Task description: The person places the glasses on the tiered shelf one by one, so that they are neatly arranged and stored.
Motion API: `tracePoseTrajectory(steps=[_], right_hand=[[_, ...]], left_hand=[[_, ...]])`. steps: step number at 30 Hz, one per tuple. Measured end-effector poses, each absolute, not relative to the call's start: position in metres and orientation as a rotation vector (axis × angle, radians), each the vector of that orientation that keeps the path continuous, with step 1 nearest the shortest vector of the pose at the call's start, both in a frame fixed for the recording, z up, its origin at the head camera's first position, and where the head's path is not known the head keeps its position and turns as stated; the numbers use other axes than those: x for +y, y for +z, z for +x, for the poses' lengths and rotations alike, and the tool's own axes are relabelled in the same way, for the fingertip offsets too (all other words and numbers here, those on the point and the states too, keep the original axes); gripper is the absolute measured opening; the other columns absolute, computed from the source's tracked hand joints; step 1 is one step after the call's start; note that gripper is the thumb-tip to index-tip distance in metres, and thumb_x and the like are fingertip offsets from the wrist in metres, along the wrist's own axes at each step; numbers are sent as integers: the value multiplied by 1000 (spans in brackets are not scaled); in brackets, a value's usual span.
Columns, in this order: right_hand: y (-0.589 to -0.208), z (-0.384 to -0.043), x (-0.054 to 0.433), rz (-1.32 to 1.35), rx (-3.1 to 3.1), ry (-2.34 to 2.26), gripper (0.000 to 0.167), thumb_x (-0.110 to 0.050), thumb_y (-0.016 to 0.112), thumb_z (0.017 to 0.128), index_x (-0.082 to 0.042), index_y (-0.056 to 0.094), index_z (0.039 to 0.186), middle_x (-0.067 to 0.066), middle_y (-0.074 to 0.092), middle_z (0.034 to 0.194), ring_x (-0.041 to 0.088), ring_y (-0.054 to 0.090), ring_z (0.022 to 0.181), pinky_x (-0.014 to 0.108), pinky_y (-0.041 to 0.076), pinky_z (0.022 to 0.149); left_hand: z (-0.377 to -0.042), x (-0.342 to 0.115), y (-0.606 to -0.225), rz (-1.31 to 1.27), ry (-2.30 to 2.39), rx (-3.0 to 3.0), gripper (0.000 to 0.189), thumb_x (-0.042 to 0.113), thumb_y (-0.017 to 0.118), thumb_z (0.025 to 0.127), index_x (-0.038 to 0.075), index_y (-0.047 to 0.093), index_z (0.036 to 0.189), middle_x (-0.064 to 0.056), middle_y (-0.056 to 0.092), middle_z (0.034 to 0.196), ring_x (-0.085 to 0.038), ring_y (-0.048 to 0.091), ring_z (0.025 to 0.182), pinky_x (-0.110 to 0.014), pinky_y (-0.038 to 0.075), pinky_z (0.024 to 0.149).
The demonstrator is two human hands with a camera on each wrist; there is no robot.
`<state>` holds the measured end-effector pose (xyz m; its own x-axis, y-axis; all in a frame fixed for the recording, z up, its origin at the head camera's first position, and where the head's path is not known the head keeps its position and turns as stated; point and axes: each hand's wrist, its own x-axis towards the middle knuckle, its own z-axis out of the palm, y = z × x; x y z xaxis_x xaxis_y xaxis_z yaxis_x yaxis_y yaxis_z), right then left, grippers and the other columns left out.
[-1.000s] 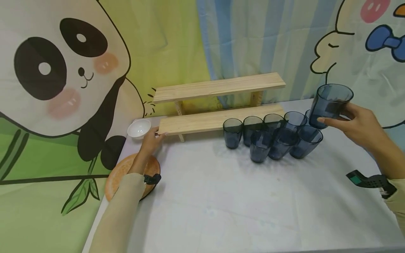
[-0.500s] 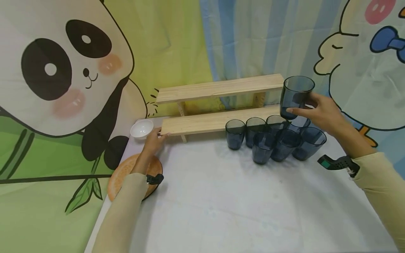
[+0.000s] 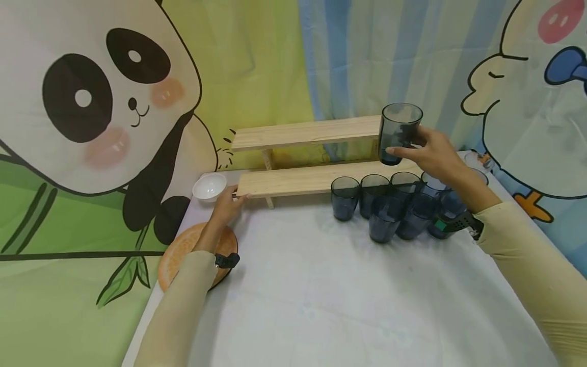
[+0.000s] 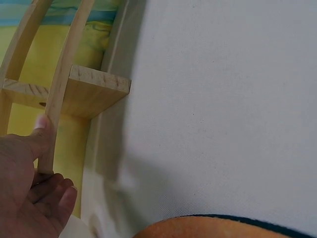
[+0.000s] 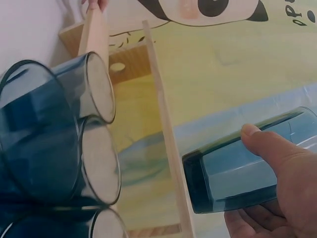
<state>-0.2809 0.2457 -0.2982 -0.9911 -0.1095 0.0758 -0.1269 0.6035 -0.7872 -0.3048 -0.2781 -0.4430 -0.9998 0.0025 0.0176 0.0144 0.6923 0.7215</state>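
Observation:
A blue-grey drinking glass [image 3: 398, 133] is gripped upright by my right hand [image 3: 433, 153], thumb on the near side and fingers behind. In the head view the glass overlaps the right end of the upper shelf board; the right wrist view shows its thick base [image 5: 197, 184] close by that board's edge. My left hand [image 3: 224, 206] pinches the left end of the lower board of a two-tier wooden shelf [image 3: 293, 181], with the thumb [image 4: 41, 122] on top and the fingers curled underneath. Several matching glasses [image 3: 345, 198] stand on the table in front of the shelf's right half.
A small white bowl [image 3: 209, 186] sits left of the shelf. Under my left forearm lies a round orange-patterned plate [image 3: 183, 244]. A white cloth [image 3: 293, 295] covers the table. Printed curtains [image 3: 257, 66] hang right behind the shelf.
My right hand has carried the glass leftward, from above the right side of the glass group to the upper board's right end. The left hand keeps its hold on the lower board.

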Motion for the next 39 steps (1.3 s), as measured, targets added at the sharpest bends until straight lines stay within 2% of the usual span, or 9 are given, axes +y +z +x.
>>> tracePoseTrajectory(steps=[8,16,23,27,33,39], right_hand=[[-295,-289,228,256,-2780,1407,94,-60,75,92,-16,36,165,18,41,166,40,34,155,70,32,118],[-284,-298,212,260,-2826,1358,99,-65,74,91,-13,34,165,18,38,168,39,33,156,69,28,121],[-285,-309,192,317,-2767,1488,91,-54,77,94,-13,37,164,19,48,161,38,44,149,63,38,118],[-286,-315,178,315,-2763,1500,85,-52,79,93,-8,45,157,20,51,157,37,46,147,60,38,119],[-284,-326,155,350,-2736,1522,80,-49,80,93,-6,50,152,19,54,155,34,48,146,55,38,120],[-278,-341,130,365,-2737,1484,71,-49,79,94,-2,55,141,19,59,147,33,52,140,52,42,115]], left_hand=[[-303,-279,-444,21,-1229,-2893,68,34,62,109,-6,37,158,-30,43,158,-45,42,146,-58,36,121],[-304,-283,-440,3,-1223,-2908,70,35,61,109,-7,35,158,-30,43,158,-45,41,147,-58,34,122],[-306,-282,-439,-28,-1197,-2919,68,33,62,109,-9,37,156,-32,44,155,-46,43,145,-58,35,121],[-305,-282,-440,-27,-1192,-2915,65,30,62,109,-10,38,154,-32,45,154,-47,44,144,-58,37,120],[-306,-282,-442,-25,-1171,-2920,64,30,61,109,-10,39,153,-32,45,155,-46,44,143,-57,39,119],[-308,-280,-439,-24,-1175,-2912,63,29,62,109,-11,40,152,-33,45,154,-46,45,142,-58,38,119]])
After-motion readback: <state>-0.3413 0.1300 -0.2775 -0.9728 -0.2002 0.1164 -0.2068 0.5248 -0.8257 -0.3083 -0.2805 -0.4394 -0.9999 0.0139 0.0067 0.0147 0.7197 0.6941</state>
